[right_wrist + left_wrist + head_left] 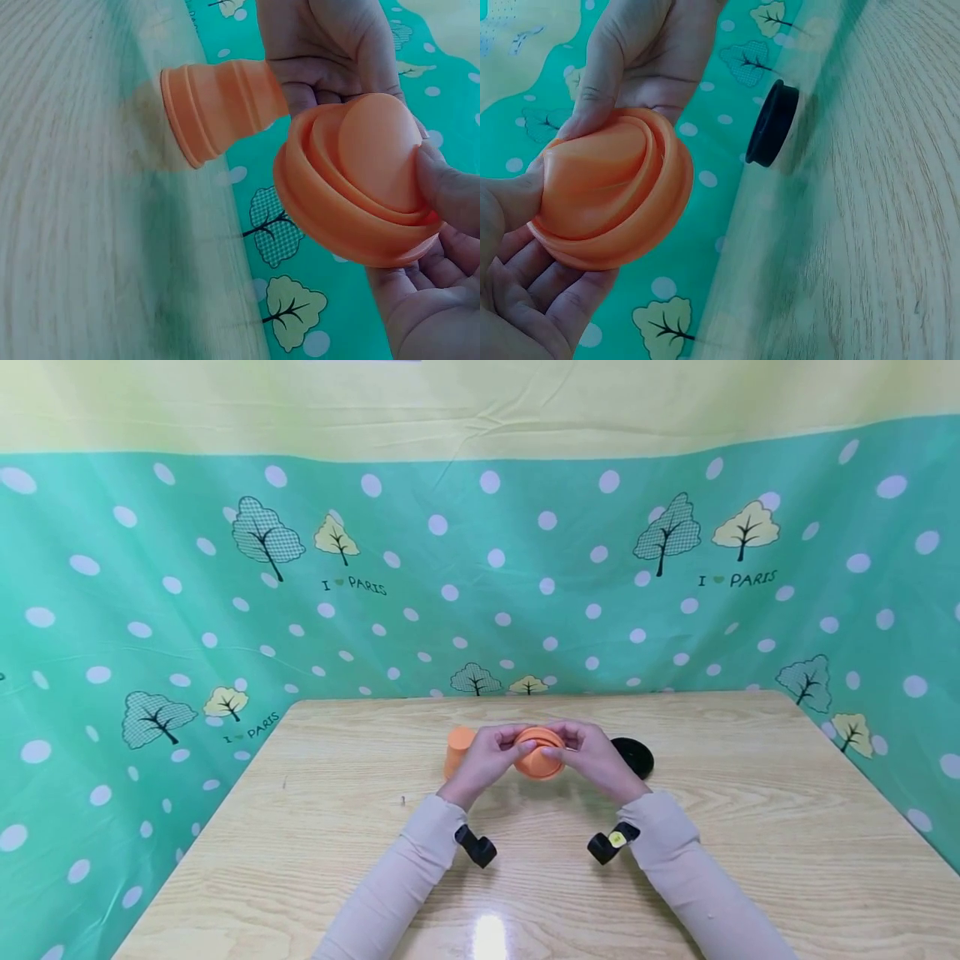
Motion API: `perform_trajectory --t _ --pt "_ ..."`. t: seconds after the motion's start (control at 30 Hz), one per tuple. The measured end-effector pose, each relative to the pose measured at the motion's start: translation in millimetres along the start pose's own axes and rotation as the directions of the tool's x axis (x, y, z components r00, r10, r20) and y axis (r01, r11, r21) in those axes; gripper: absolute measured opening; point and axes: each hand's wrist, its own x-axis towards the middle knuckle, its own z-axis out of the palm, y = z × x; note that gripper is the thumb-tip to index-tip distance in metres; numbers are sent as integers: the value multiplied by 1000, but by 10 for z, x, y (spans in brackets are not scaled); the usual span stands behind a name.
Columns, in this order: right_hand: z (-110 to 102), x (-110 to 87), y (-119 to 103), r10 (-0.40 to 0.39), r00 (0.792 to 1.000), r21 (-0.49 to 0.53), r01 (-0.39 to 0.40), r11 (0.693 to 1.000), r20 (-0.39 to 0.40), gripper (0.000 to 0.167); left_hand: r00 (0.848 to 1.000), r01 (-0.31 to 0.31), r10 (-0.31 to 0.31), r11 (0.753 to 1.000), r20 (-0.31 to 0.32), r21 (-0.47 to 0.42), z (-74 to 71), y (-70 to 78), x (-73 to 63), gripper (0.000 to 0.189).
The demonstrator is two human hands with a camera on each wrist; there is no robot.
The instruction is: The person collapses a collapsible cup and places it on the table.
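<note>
Both hands hold a partly folded orange collapsible cup (539, 766) above the table. My left hand (489, 757) grips its left side, thumb on the near face and fingers behind. On the other side, my right hand (592, 758) grips it the same way. In the left wrist view, the rings of the cup (619, 187) sit unevenly and its middle is pushed askew. Both thumbs press on the cup's smooth central part in the right wrist view. Some fingertips are hidden behind the cup.
A second orange cup (225, 105), extended with stepped rings, stands on the wooden table (337, 827) beyond the left hand. A round black lid-like piece (636, 757) lies beyond the right hand. A green patterned cloth (420, 560) hangs behind the table.
</note>
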Motion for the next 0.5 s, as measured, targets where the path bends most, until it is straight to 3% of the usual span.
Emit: perform_trajectory --t 0.13,0.3,0.5 --pt "-8 -9 7 15 1000 54 -14 998 -14 39 1000 -7 6 1000 -15 -30 9 16 -9 40" --pt "-1 -4 11 -14 996 199 30 979 -84 39 998 19 -25 994 -58 -107 33 37 3 45" --pt "11 6 3 -28 987 301 74 951 -156 40 997 54 -63 982 -48 -179 70 60 15 45"
